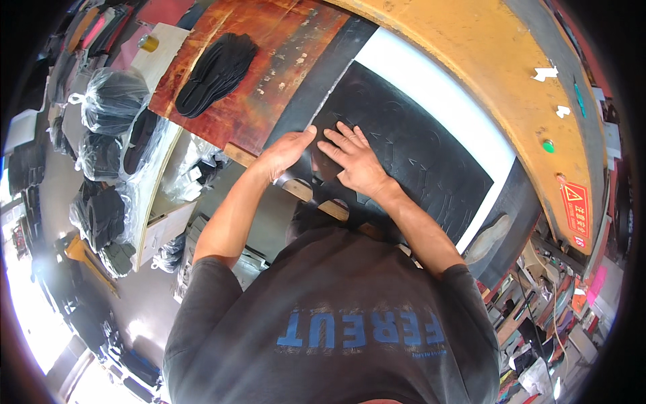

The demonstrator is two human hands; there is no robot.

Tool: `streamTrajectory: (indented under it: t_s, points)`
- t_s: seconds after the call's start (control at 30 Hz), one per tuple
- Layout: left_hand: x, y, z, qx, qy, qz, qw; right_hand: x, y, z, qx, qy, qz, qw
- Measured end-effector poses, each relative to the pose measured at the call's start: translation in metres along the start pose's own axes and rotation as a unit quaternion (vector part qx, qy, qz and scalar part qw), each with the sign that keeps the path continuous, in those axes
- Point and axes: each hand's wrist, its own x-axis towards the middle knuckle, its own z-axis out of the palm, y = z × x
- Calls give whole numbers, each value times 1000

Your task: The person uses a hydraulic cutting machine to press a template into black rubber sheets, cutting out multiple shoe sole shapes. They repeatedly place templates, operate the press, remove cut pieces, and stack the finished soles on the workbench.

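Note:
A black sheet with faint shaped outlines pressed into it lies over a white board. My right hand rests flat on the sheet near its left side, palm down and fingers spread. At the sheet's left edge is my left hand, closed on that edge with the thumb on top; its other fingers are mostly hidden. Close to my body, the sheet's near part has rounded cut-out holes that let the lighter surface below show through.
A yellow machine beam with a green button arches across the far side. Black sole-shaped pieces are stacked on a reddish-brown board. A grey sole-shaped piece lies at right. Bagged black pieces stand on the left.

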Motion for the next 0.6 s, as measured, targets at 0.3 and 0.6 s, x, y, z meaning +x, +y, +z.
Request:
streamTrajectory:
  t_s: [0.3, 0.6]
  points:
    - [-21, -2, 16, 386, 358, 238, 816, -13, 54, -174, 503, 376, 269, 731]
    - [-50, 12, 57, 184, 13, 76, 980, -31, 55, -266, 465, 441, 146, 754]
